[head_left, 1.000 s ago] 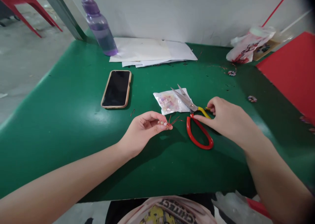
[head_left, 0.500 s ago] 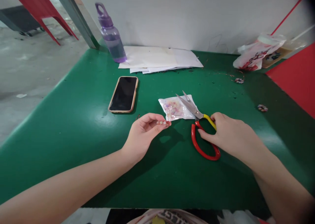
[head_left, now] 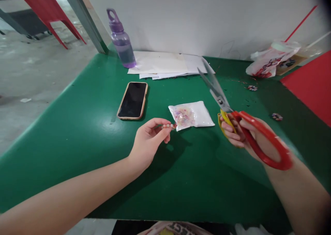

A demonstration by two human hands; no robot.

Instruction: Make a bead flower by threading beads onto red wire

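My left hand pinches a short string of small beads with red wire just above the green table. My right hand grips scissors with one red and one yellow handle, lifted off the table, blades pointing up and away. A small clear bag of beads lies flat between the two hands.
A phone lies face up left of the bag. A purple bottle and white papers sit at the back by the wall. A plastic bag with a drink cup and a red surface are at the right. Loose bead pieces lie nearby.
My right hand has closed on the scissors and raised them from the table, off the bead bag. My left hand holds the beaded wire in about the same place.
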